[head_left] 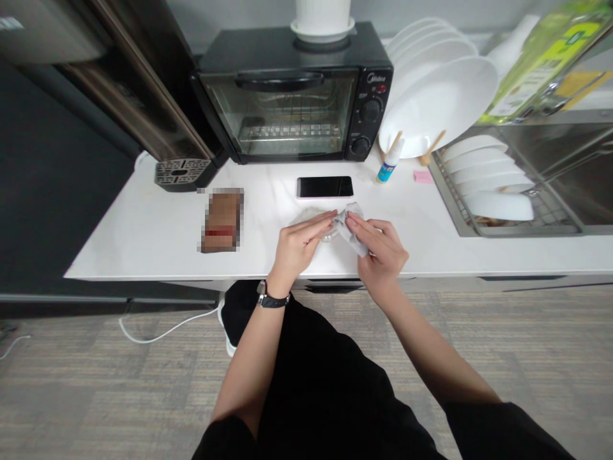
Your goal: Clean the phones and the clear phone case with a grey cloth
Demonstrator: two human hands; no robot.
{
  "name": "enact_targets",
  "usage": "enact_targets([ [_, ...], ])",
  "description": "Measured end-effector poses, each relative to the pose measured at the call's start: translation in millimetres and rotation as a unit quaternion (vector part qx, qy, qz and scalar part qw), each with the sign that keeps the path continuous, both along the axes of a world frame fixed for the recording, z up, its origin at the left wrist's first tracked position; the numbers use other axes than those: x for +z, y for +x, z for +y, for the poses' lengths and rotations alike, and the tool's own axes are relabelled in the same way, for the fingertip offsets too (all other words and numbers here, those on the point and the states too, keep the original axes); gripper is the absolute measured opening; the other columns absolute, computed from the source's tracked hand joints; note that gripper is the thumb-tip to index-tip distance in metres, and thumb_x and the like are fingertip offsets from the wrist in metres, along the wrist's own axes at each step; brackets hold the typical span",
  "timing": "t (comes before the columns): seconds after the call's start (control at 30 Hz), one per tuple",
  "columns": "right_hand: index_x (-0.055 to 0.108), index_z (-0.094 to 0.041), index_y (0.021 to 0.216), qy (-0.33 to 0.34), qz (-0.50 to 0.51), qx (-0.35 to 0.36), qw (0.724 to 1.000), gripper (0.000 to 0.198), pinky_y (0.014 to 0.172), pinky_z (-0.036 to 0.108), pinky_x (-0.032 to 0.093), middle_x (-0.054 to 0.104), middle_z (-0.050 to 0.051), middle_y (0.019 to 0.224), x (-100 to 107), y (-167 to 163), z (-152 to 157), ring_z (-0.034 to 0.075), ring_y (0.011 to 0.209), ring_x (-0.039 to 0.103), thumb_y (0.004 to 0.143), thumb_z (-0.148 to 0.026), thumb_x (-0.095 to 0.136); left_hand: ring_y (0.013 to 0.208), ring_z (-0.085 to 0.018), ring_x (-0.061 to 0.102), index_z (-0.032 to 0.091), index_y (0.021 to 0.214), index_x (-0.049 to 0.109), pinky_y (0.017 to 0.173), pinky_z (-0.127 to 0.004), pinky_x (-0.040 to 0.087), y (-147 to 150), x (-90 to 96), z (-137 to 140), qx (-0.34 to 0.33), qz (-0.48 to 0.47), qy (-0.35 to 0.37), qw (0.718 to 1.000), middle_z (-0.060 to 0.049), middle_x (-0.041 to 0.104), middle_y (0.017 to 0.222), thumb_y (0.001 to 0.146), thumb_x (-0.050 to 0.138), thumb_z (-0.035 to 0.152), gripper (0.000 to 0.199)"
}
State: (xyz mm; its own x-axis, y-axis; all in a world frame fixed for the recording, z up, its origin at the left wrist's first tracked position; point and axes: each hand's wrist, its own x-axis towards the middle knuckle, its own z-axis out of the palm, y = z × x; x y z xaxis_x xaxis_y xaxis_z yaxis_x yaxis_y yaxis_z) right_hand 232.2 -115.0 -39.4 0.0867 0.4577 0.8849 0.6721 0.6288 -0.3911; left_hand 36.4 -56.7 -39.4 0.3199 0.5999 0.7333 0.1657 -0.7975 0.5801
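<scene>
Over the worktop, my right hand point(380, 252) grips a crumpled grey cloth point(354, 239) between thumb and fingers. My left hand point(299, 246), wearing a black-strapped watch point(274, 301), is closed, its straight fingers pressed together at the cloth's left edge. Whether something small is wrapped inside the cloth cannot be made out. A clear, shiny object point(310, 214) lies on the counter just behind and below my hands, mostly covered by them. Beyond it rests a black-screened phone point(325, 186).
A toaster oven point(292, 96) with a white pot point(323, 16) on top stands behind. Left are a brown pixelated item point(221, 220) and a drip tray point(184, 174). Rightward are a small blue-labelled bottle point(389, 165), a pink block point(423, 177), plates point(438, 96) and the sink rack point(558, 223).
</scene>
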Motion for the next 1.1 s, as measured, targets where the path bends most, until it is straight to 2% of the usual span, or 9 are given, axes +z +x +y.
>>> enact_targets([
  [0.17, 0.078, -0.042, 0.151, -0.046, 0.025, 0.01, 0.999, 0.067, 0.093, 0.049, 0.075, 0.087, -0.001, 0.137, 9, -17, -11, 0.027, 0.113, 0.086, 0.103, -0.004, 0.053, 0.13, -0.025, 0.084, 0.031, 0.146, 0.083, 0.117, -0.037, 0.07, -1, 2.1, -1, 0.003, -0.008, -0.011, 1.0, -0.002, 0.084, 0.145, 0.114, 0.065, 0.016, 0.04],
  [0.33, 0.071, -0.043, 0.159, -0.017, 0.021, 0.06, 0.998, 0.074, 0.089, 0.047, 0.075, 0.086, -0.002, 0.139, 11, -31, -19, 0.026, 0.111, 0.085, 0.104, -0.001, 0.048, 0.133, -0.026, 0.083, 0.029, 0.146, 0.083, 0.119, -0.039, 0.069, -4, 4.5, -4, 0.0, 0.015, -0.017, 1.0, -0.003, 0.084, 0.146, 0.111, 0.062, 0.011, 0.044],
  [0.47, 0.08, -0.04, 0.147, -0.02, -0.045, 0.045, 0.998, 0.054, 0.084, 0.042, 0.075, 0.088, -0.001, 0.135, 6, -30, -18, 0.024, 0.107, 0.085, 0.113, -0.011, 0.049, 0.136, -0.027, 0.082, 0.027, 0.145, 0.083, 0.121, -0.042, 0.068, -5, 5.4, -7, 0.007, 0.032, -0.035, 0.999, -0.004, 0.084, 0.146, 0.111, 0.06, 0.01, 0.044],
  [0.53, 0.083, -0.034, 0.143, -0.017, -0.065, 0.071, 0.995, 0.044, 0.085, 0.041, 0.075, 0.088, 0.003, 0.134, 4, -23, -14, 0.024, 0.107, 0.085, 0.117, -0.018, 0.052, 0.136, -0.027, 0.082, 0.026, 0.143, 0.084, 0.12, -0.042, 0.068, -5, 5.8, -7, 0.004, 0.036, -0.031, 0.999, -0.004, 0.083, 0.147, 0.11, 0.061, 0.011, 0.043],
  [0.67, 0.07, -0.035, 0.162, 0.016, -0.06, 0.162, 0.985, 0.048, 0.09, 0.039, 0.075, 0.085, 0.005, 0.142, 6, -8, -6, 0.024, 0.108, 0.085, 0.116, -0.02, 0.063, 0.136, -0.028, 0.082, 0.023, 0.137, 0.086, 0.12, -0.042, 0.068, -5, 5.5, -6, -0.012, 0.032, -0.017, 0.999, -0.007, 0.083, 0.148, 0.111, 0.063, 0.012, 0.037],
  [0.77, 0.063, -0.033, 0.168, 0.053, -0.088, 0.134, 0.986, 0.054, 0.087, 0.039, 0.075, 0.086, 0.005, 0.14, 9, 0, -2, 0.025, 0.106, 0.085, 0.117, -0.017, 0.06, 0.134, -0.028, 0.083, 0.022, 0.137, 0.086, 0.12, -0.041, 0.068, -5, 4.1, -4, -0.013, 0.024, -0.008, 1.0, -0.007, 0.084, 0.146, 0.113, 0.063, 0.015, 0.034],
  [0.87, 0.064, -0.033, 0.167, 0.071, -0.102, 0.092, 0.988, 0.058, 0.084, 0.038, 0.074, 0.087, 0.006, 0.138, 8, 9, 3, 0.024, 0.105, 0.085, 0.115, -0.009, 0.054, 0.131, -0.027, 0.084, 0.022, 0.139, 0.086, 0.119, -0.038, 0.069, -4, 3.5, -3, -0.011, -0.004, 0.0, 1.0, -0.006, 0.085, 0.143, 0.115, 0.063, 0.02, 0.033],
  [1.0, 0.069, -0.039, 0.162, 0.053, -0.08, 0.053, 0.994, 0.062, 0.082, 0.039, 0.074, 0.087, 0.002, 0.138, 6, 15, 6, 0.024, 0.103, 0.086, 0.111, -0.005, 0.062, 0.13, -0.026, 0.084, 0.025, 0.137, 0.088, 0.116, -0.037, 0.07, -1, 4.8, -3, -0.019, -0.024, -0.018, 0.999, -0.006, 0.085, 0.142, 0.115, 0.066, 0.023, 0.031],
  [1.1, 0.075, -0.041, 0.154, 0.027, -0.038, 0.031, 0.998, 0.055, 0.082, 0.042, 0.074, 0.088, 0.001, 0.134, 6, 6, 2, 0.025, 0.101, 0.086, 0.111, -0.009, 0.066, 0.129, -0.027, 0.085, 0.026, 0.136, 0.088, 0.115, -0.039, 0.071, -1, 5.0, -4, -0.008, -0.019, -0.048, 0.999, -0.006, 0.086, 0.14, 0.115, 0.067, 0.028, 0.03],
])
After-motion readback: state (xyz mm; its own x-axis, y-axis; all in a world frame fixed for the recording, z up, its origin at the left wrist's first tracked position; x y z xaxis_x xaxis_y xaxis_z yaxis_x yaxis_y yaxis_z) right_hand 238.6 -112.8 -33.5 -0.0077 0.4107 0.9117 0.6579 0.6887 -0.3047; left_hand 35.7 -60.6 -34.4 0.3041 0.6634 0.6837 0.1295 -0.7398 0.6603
